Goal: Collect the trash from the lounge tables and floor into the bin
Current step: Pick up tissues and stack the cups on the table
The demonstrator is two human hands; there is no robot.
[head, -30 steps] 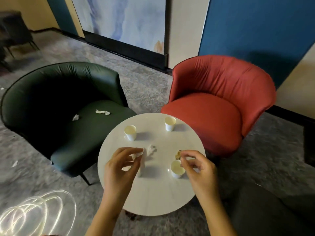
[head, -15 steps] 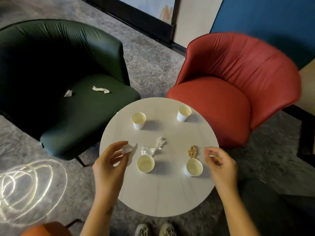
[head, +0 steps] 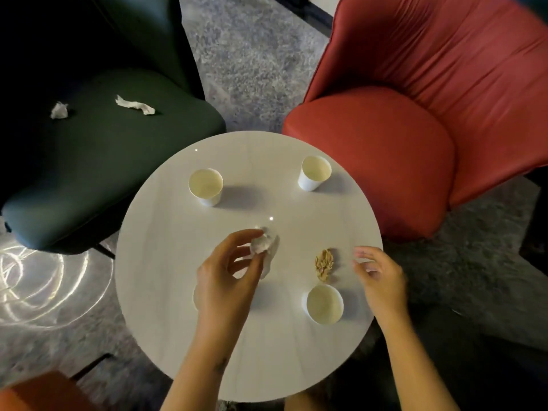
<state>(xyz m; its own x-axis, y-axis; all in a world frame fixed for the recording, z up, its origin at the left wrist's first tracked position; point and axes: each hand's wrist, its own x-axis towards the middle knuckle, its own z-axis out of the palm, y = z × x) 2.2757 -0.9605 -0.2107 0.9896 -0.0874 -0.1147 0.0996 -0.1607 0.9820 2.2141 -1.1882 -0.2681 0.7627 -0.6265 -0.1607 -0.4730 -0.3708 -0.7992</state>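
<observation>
My left hand [head: 228,274] hovers over the middle of the round white table [head: 166,262] and pinches a crumpled white tissue [head: 261,244] between thumb and fingers. More white tissue [head: 272,261] lies just beneath it. My right hand [head: 381,277] floats at the table's right edge with loosely curled fingers and holds nothing. A brown crumpled scrap [head: 324,262] lies to its left. Three paper cups stand in plain view: back left [head: 206,186], back right [head: 315,173], front right [head: 323,304]. My left hand hides most of another cup [head: 195,295].
A dark green armchair [head: 98,173] at the left carries two white tissue scraps [head: 59,110] [head: 135,104] on its seat. A red armchair [head: 400,158] stands at the right. An orange seat corner [head: 38,393] shows at bottom left. Grey carpet surrounds the table.
My left hand has moved right with its tissue to the tissues in the table's middle, now covering the near-left cup. The view has tilted down and closer. My right hand has barely moved.
</observation>
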